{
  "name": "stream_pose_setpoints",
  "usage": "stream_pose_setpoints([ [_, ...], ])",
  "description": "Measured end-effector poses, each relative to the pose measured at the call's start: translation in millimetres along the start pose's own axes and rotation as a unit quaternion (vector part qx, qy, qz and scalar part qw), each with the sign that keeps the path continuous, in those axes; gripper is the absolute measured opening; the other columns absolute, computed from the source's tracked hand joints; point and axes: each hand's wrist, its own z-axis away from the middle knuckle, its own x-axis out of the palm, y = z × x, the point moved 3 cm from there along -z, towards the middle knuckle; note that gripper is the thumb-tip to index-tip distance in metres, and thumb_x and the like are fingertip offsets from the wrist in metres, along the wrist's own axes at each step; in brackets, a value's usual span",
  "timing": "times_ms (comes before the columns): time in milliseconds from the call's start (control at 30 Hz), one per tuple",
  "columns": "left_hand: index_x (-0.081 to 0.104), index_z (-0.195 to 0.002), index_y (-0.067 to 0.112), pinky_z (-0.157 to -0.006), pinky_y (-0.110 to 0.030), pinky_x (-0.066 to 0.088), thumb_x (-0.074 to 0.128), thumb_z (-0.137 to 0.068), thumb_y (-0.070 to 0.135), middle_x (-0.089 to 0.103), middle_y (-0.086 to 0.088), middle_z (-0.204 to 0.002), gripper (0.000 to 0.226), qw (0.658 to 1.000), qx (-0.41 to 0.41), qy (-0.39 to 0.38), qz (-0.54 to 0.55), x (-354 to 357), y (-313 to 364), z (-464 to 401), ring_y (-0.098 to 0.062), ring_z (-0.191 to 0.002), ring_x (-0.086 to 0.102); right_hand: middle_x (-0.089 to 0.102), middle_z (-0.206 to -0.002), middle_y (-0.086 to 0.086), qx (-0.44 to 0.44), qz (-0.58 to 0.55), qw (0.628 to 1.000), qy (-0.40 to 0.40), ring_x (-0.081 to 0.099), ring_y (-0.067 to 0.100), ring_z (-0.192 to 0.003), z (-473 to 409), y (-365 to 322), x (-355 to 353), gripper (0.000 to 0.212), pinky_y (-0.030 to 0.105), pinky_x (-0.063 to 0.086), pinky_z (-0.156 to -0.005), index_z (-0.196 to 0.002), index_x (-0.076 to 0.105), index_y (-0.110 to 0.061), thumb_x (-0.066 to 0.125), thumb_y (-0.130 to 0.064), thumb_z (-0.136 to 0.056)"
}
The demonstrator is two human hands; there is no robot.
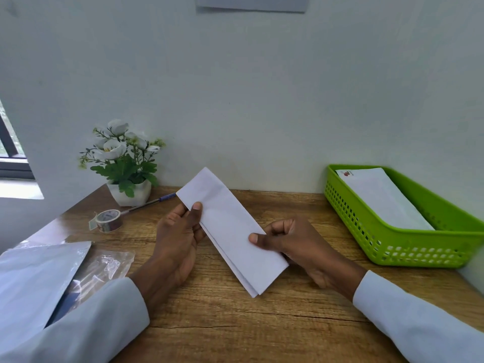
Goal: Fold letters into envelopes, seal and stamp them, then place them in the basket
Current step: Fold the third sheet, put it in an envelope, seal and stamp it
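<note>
Mid-task, folding stage. The folded letter (233, 231) was held up just above the counter (214, 318), slanted from far-left to near-right, layered edges showing at its near end. Left hand (180, 239) pinched its far-left edge, thumb on top; right hand (290, 244) pinched the near-right edge, thumb on the paper and fingers curled beneath.

Done, judging by layout: one stamped envelope (382, 200) already lay in the green basket (408, 252) at the right.

Left for this letter: slipping it into an envelope, sealing, stamping, basket. A white sheet or envelope (31, 279) lay at the near left under the left sleeve, beside a clear plastic wrapper (110, 263); couldn't tell which it was. Tape roll (108, 220) and pen (154, 201) sat untouched near the potted flowers (125, 163). No stamps visible.
</note>
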Motion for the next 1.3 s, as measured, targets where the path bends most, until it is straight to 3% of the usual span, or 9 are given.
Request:
stream_pose_setpoints([
  [133,0.062,-0.118,0.011,-0.072,-0.028,0.062,0.050,-0.099,0.011,0.074,-0.002,-0.107,0.022,1.000,-0.001,0.007,0.016,-1.6,1.3,-1.5,-0.013,-0.091,0.072,0.079,-0.088,0.007,0.001,0.011,1.000,0.006,0.075,0.023,-0.087,-3.3,1.4,-4.4,0.025,0.033,0.056,-0.074,-0.092,0.077,-0.003,0.083,-0.023,-0.078],
  [367,0.062,-0.117,0.012,-0.064,-0.026,0.061,0.053,-0.098,0.010,0.075,-0.002,-0.103,0.021,1.000,-0.011,0.005,0.018,-4.8,2.5,-5.0,-0.012,-0.085,0.074,0.079,-0.082,0.007,-0.037,0.053,0.998,0.021,0.074,0.018,-0.075,-8.6,-5.5,-20.4,0.018,0.031,0.058,-0.064,-0.089,0.078,-0.005,0.082,-0.019,-0.078],
  [533,0.060,-0.121,0.015,-0.068,-0.030,0.059,0.074,-0.081,0.012,0.074,-0.002,-0.098,0.042,0.986,0.028,-0.022,-0.164,-14.6,20.4,-11.2,-0.014,-0.086,0.071,0.076,-0.079,0.008,-0.030,0.200,0.978,-0.046,0.061,0.010,-0.064,-8.5,-17.6,-48.4,0.014,0.016,0.041,-0.045,-0.091,0.080,-0.010,0.075,-0.022,-0.086],
  [600,0.062,-0.119,0.021,-0.078,-0.035,0.057,0.081,-0.073,0.020,0.076,0.000,-0.092,0.050,0.937,0.104,-0.061,-0.328,-16.0,29.3,-13.8,-0.013,-0.088,0.072,0.076,-0.078,0.004,-0.026,0.244,0.966,-0.077,0.058,0.010,-0.065,-8.1,-19.0,-57.0,0.013,0.016,0.039,-0.045,-0.091,0.081,-0.013,0.074,-0.023,-0.088],
  [700,0.073,-0.090,0.034,-0.085,-0.039,0.055,0.083,-0.072,0.040,0.074,0.015,-0.087,0.021,0.800,0.181,-0.155,-0.550,-2.2,30.1,-10.1,-0.001,-0.086,0.068,0.079,-0.088,0.002,-0.032,0.277,0.955,-0.103,0.065,0.010,-0.074,-10.1,-18.1,-57.9,0.014,0.021,0.046,-0.056,-0.094,0.081,-0.016,0.074,-0.026,-0.087],
  [833,0.077,-0.089,0.032,-0.076,-0.029,0.055,0.072,-0.084,0.037,0.073,0.021,-0.088,0.008,0.689,0.201,-0.268,-0.642,22.6,8.8,10.6,0.001,-0.080,0.064,0.077,-0.090,-0.014,-0.094,0.358,0.923,-0.103,0.068,-0.002,-0.082,-11.7,-22.1,-43.6,0.014,0.027,0.053,-0.075,-0.096,0.080,-0.025,0.074,-0.033,-0.087],
  [933,0.076,-0.086,0.028,-0.068,-0.022,0.051,0.071,-0.087,0.031,0.073,0.017,-0.085,0.006,0.705,0.236,-0.279,-0.608,28.0,-2.2,17.0,-0.001,-0.079,0.063,0.074,-0.084,-0.018,-0.150,0.382,0.906,-0.102,0.062,-0.009,-0.073,-7.9,-26.4,-23.5,0.012,0.012,0.044,-0.064,-0.094,0.080,-0.026,0.073,-0.032,-0.088],
  [1067,0.075,-0.086,0.026,-0.062,-0.019,0.046,0.070,-0.088,0.030,0.071,0.017,-0.080,0.007,0.723,0.265,-0.272,-0.577,26.2,-1.6,15.4,-0.002,-0.075,0.062,0.076,-0.089,-0.016,-0.176,0.383,0.904,-0.069,0.066,0.002,-0.080,-7.4,-25.2,-11.9,0.017,0.035,0.054,-0.073,-0.093,0.079,-0.029,0.071,-0.043,-0.087],
  [1300,0.077,-0.077,0.028,-0.052,-0.020,0.037,0.074,-0.082,0.036,0.071,0.016,-0.068,0.010,0.770,0.249,-0.223,-0.544,17.7,12.0,1.3,-0.005,-0.060,0.059,0.077,-0.080,0.002,-0.137,0.333,0.933,-0.022,0.068,0.016,-0.072,-20.5,-23.1,-49.9,0.015,0.041,0.055,-0.072,-0.081,0.079,-0.015,0.076,-0.030,-0.084],
])
